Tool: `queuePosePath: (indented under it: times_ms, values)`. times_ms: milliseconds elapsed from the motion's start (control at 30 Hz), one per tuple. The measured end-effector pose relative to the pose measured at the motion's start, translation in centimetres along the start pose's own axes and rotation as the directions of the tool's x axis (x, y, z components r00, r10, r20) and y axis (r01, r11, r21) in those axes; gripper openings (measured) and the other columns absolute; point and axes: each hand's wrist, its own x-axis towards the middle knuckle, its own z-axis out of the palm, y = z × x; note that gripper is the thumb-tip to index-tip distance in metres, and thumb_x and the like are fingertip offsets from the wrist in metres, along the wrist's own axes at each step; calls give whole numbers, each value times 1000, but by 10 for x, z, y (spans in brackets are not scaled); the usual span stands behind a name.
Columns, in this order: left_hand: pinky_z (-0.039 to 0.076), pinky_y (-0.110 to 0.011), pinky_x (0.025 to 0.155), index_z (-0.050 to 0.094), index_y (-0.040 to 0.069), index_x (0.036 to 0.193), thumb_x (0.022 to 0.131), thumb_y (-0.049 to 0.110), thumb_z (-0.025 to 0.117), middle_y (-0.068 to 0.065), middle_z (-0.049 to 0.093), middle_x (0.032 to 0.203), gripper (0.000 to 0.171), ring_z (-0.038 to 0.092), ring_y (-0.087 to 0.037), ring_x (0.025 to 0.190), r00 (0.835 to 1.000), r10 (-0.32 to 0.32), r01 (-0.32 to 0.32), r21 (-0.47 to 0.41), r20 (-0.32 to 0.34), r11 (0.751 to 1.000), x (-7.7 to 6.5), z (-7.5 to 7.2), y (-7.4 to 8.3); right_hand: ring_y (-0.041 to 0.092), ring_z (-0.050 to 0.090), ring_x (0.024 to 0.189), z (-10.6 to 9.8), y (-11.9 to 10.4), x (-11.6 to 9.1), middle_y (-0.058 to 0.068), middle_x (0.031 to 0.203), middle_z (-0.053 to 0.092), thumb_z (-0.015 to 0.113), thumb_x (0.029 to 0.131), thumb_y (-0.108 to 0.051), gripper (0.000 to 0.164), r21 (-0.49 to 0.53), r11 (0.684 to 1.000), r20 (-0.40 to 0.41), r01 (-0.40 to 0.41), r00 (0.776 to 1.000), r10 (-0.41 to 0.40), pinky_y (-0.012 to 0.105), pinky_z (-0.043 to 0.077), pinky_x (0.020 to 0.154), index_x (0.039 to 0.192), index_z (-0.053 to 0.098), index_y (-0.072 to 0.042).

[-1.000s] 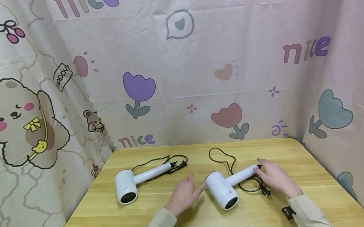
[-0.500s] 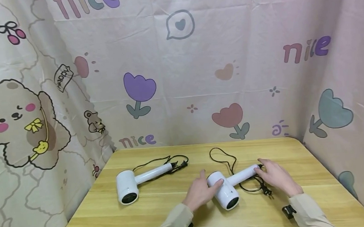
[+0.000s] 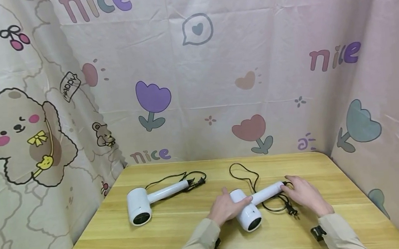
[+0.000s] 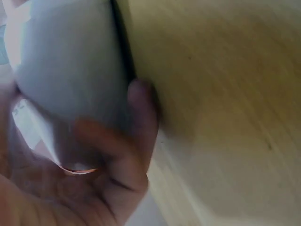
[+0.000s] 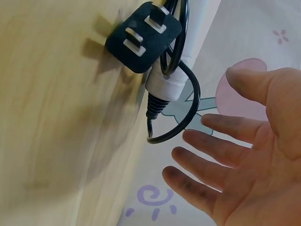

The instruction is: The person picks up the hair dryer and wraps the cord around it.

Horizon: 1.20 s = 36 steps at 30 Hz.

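A white hair dryer (image 3: 248, 217) lies on the wooden table in the head view, its dark round outlet facing the front. My left hand (image 3: 225, 207) grips its barrel from the left, thumb across the top; the left wrist view shows the fingers (image 4: 115, 141) curled around the white barrel (image 4: 66, 56). Beside the end of the handle (image 3: 268, 191), my right hand (image 3: 307, 195) is held open. In the right wrist view its fingers (image 5: 202, 188) are spread, apart from the black cord and the two-pin plug (image 5: 143, 37).
On the left side of the table (image 3: 106, 241) lies a second white hair dryer (image 3: 139, 206), its black cord (image 3: 198, 181) bundled by the handle. The first dryer's cord loops (image 3: 243, 166) behind it, with its plug (image 3: 292, 210) near my right hand. A printed curtain (image 3: 196, 81) surrounds the table.
My left hand has moved right from beside the dryer's barrel and taken hold of it. My right hand stays by the handle's end. Both dryers lie in the same places.
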Motion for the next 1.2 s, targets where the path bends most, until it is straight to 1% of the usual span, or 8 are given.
queuePosePath:
  times_ms: [67, 200, 300, 433, 600, 733, 1000, 1200]
  values:
    - [54, -41, 68, 26, -8, 149, 69, 83, 59, -29, 64, 107, 126, 62, -31, 85, 1000, -23, 23, -9, 6, 1000, 3, 2, 1, 53, 53, 116, 0, 0, 0, 35, 129, 55, 61, 95, -30, 56, 3, 1000, -4, -9, 1000, 9, 66, 45, 94, 133, 51, 9]
    - [53, -39, 66, 27, -8, 148, 66, 79, 65, -27, 63, 107, 125, 62, -30, 85, 998, -60, 59, -72, 1, 996, 9, 5, 1, 53, 54, 115, -1, 0, 0, 34, 128, 56, 61, 95, -31, 54, 3, 1000, -16, -27, 1000, 27, 66, 46, 90, 132, 54, 7]
    - [55, -38, 60, 27, -8, 147, 67, 70, 72, -26, 62, 103, 120, 62, -30, 79, 997, -72, 73, -162, 12, 984, 11, 6, 1, 53, 54, 115, -2, 0, 0, 33, 129, 56, 62, 95, -31, 54, -3, 999, -24, -35, 999, 35, 66, 46, 90, 133, 53, 6]
    - [54, -35, 56, 25, -8, 146, 69, 59, 76, -23, 61, 99, 114, 60, -27, 75, 996, -89, 92, -233, 24, 968, 13, 2, 0, 52, 54, 116, -2, 1, 0, 32, 131, 55, 62, 95, -30, 55, -1, 1000, -22, -24, 999, 24, 66, 46, 91, 135, 51, 5]
    - [52, -38, 64, 23, -7, 146, 66, 55, 77, -19, 63, 97, 114, 59, -27, 77, 993, -119, 114, -218, -11, 969, 16, -7, -8, 52, 54, 116, -5, 3, -2, 32, 132, 55, 60, 97, -31, 54, 24, 999, -13, -27, 1000, 27, 66, 46, 92, 136, 50, 6]
    - [54, -41, 64, 22, -8, 145, 66, 50, 78, -18, 62, 93, 113, 59, -28, 75, 993, -114, 104, -240, -27, 965, 19, -17, -14, 52, 54, 116, -7, 4, -2, 33, 131, 55, 58, 98, -32, 54, 33, 999, -19, -22, 1000, 23, 66, 45, 93, 135, 51, 7]
    - [57, -38, 62, 40, -10, 127, 68, 45, 79, -16, 59, 91, 89, 59, -26, 75, 988, -123, 85, -328, -97, 941, 25, -29, -35, 52, 55, 115, -8, 3, -1, 33, 130, 55, 58, 98, -28, 52, 65, 998, -33, -13, 999, 15, 65, 45, 95, 134, 50, 9]
    - [58, -36, 60, 50, -8, 114, 70, 40, 80, -18, 60, 94, 71, 61, -26, 77, 979, -130, 50, -438, -155, 898, 31, -36, -46, 43, 66, 101, -5, -2, 3, 31, 117, 64, 59, 98, -28, 54, 153, 988, -7, -21, 1000, 23, 56, 52, 90, 131, 50, 13]
